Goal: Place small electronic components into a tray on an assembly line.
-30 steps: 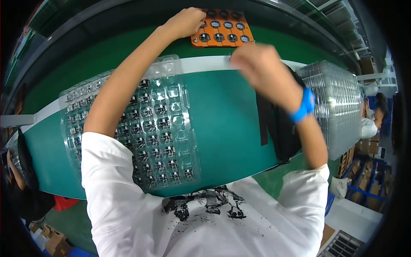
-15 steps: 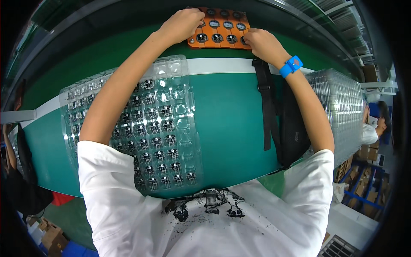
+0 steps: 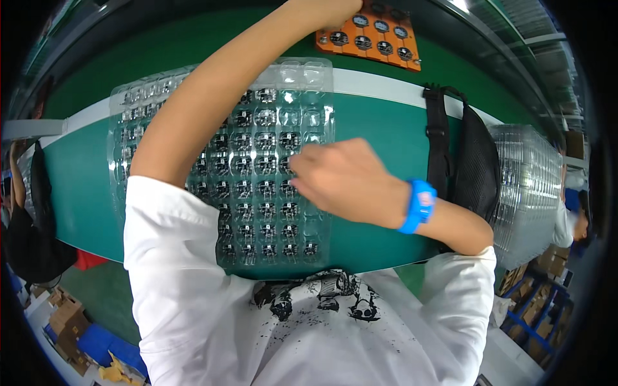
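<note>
My left hand [image 3: 327, 13] is at the upper left of an orange plate [image 3: 335, 50], partly cut off by the picture's upper edge. Its fingers are bent together at the plate; what they grip, if anything, is hidden. The plate has rows of round pockets with small dark round parts [image 3: 362, 42] in them. Slightly blurred, my right hand [image 3: 351, 183] hovers over the right side of a clear plastic blister tray [image 3: 315, 222]. Its fingers are curled in, and I cannot make out anything between them. Small black circuit parts [image 3: 266, 164] fill many of the tray's pockets.
A black bag with a strap [image 3: 476, 154] lies right of the tray on the green table mat [image 3: 373, 116]. Beyond it stands a tall stack of clear trays [image 3: 524, 186]. A white strip [image 3: 380, 83] crosses behind the tray. Other people are at both sides.
My right hand has left the orange plate's right side and come back over the clear tray. The left hand stays at the plate. The whole view has shifted, with things farther right.
</note>
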Demonstrator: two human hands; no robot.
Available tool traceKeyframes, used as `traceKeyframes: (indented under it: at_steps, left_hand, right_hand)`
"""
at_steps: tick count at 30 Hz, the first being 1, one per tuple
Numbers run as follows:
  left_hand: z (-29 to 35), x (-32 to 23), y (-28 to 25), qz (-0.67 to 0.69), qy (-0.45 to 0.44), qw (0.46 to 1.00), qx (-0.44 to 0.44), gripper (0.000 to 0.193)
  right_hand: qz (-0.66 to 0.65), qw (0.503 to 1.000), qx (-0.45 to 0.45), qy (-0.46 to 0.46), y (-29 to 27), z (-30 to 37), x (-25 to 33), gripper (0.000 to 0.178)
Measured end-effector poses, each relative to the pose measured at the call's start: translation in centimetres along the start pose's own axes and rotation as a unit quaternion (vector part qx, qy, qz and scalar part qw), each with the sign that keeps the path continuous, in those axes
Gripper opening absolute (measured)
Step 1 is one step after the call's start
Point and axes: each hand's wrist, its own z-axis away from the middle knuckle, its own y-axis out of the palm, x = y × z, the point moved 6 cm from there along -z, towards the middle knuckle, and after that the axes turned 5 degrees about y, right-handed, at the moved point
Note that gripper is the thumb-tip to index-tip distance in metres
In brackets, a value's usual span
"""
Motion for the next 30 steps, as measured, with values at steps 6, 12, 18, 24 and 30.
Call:
traceKeyframes:
  at_steps: [6,12,18,24,30]
  left_hand:
    - [2.8,3.1,0.9,0.111,-0.068,0.992,-0.002,0.017]
    - [12.3,-0.5,-7.1,0.170,-0.025,0.979,-0.112,0.015]
    - [21.2,-11.1,-9.8,0.198,-0.057,0.979,-0.014,0.013]
    - [23.9,-14.4,-8.1,0.219,-0.095,0.970,-0.042,0.017]
    - [21.1,-16.1,-6.8,0.162,-0.064,0.984,-0.044,0.017]
  right_hand:
    - [0.028,0.997,0.062,-0.019,0.5,-1.2,0.6,0.011]
    - [0.065,0.987,-0.150,0.010,-10.3,-3.5,-10.6,0.012]
    - [0.263,0.955,-0.113,0.077,-7.9,-5.7,-24.7,0.013]
    - [0.305,0.946,-0.066,0.086,-7.2,-6.6,-25.4,0.013]
    - [0.289,0.951,-0.066,0.090,-7.7,-6.7,-24.3,0.014]
